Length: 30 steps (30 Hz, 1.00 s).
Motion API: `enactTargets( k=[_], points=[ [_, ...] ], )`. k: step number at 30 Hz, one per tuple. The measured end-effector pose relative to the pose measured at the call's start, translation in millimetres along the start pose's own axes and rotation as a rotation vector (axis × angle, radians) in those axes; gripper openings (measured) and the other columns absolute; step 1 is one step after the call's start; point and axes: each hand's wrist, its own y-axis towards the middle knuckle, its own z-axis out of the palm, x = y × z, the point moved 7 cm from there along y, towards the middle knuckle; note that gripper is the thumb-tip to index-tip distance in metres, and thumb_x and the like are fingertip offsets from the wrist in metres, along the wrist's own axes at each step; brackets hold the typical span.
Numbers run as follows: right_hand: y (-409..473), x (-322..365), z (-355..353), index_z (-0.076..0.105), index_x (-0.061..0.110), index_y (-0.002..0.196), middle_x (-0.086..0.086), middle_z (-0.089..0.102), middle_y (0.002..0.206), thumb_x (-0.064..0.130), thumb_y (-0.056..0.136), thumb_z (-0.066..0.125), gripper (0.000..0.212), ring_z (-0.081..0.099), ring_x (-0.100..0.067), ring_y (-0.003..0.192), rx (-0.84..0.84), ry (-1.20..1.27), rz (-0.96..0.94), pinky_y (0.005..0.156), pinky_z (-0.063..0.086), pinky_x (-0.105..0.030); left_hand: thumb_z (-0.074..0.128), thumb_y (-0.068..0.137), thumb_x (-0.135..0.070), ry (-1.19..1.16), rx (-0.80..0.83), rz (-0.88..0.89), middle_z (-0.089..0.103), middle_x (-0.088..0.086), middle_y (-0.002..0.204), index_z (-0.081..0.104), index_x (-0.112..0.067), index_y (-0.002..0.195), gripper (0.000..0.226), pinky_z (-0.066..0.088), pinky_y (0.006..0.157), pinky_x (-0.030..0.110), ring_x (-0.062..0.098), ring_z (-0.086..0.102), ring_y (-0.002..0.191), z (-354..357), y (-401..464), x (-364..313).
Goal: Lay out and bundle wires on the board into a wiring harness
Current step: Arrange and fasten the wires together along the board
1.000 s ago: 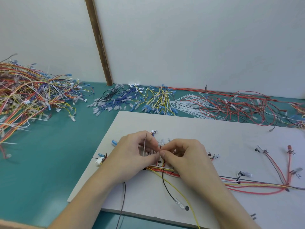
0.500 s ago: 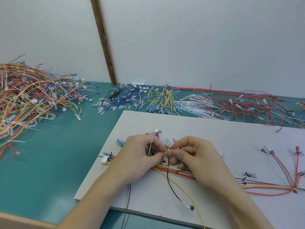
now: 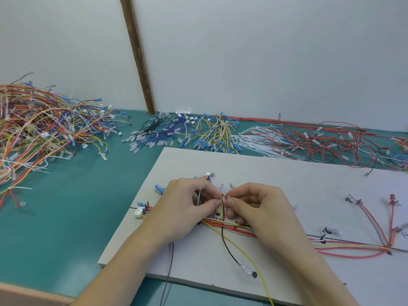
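A white board (image 3: 276, 173) lies on the green table and carries a harness of red, yellow and black wires (image 3: 344, 246) running left to right. My left hand (image 3: 187, 208) and my right hand (image 3: 258, 206) meet over a branch of wires (image 3: 223, 208) near the board's left part. Both pinch a thin white cable tie (image 3: 199, 195) around that branch; its tail sticks up by my left fingers. A white connector (image 3: 138, 211) sits at the harness's left end. A black wire and a yellow wire (image 3: 245, 255) trail toward the front edge.
A big tangled heap of mixed wires (image 3: 39, 133) fills the far left of the green table (image 3: 66, 217). Along the wall lie blue wires (image 3: 161, 133), yellow wires (image 3: 218, 133), white cable ties (image 3: 254, 140) and red wires (image 3: 320, 140). A brown strip (image 3: 139, 56) runs up the wall.
My hands stay together at the same spot on the harness, fingers shifting slightly on the tie. The camera has moved a little, so the board sits further right in view.
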Motion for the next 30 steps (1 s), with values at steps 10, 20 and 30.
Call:
enactTargets(
  k=[10,20,30],
  points=[
    [-0.6,4.3,1.9,0.077,0.020,0.085,-0.004,0.076,0.070,0.010,0.090,0.076,0.011,0.074,-0.018,0.067,0.003,-0.043,-0.050,0.061,0.055,-0.019,0.078,0.088,-0.020,0.036,0.005,0.017,0.071,-0.015,0.068,0.079,-0.034,0.086,0.014,0.037,0.054,0.009,-0.004,0.054,0.052,0.6,0.0,0.1],
    [-0.8,2.6,1.7,0.079,0.033,0.084,0.003,0.074,0.068,0.022,0.087,0.078,0.011,0.063,-0.005,0.059,0.000,-0.135,-0.042,0.056,0.051,-0.021,0.079,0.087,-0.023,0.044,0.001,0.040,0.072,-0.013,0.070,0.078,-0.034,0.086,0.011,0.038,0.054,0.008,-0.003,0.055,0.052,0.3,0.1,1.1],
    [1.1,5.1,0.5,0.078,0.027,0.080,-0.003,0.075,0.068,0.024,0.085,0.080,0.006,0.063,-0.009,0.056,0.009,-0.104,-0.017,0.057,0.054,-0.029,0.081,0.086,-0.016,0.022,-0.030,0.071,0.072,-0.014,0.066,0.082,-0.032,0.088,0.016,0.035,0.051,0.004,-0.005,0.052,0.048,-1.4,-0.6,-6.9]
  ],
)
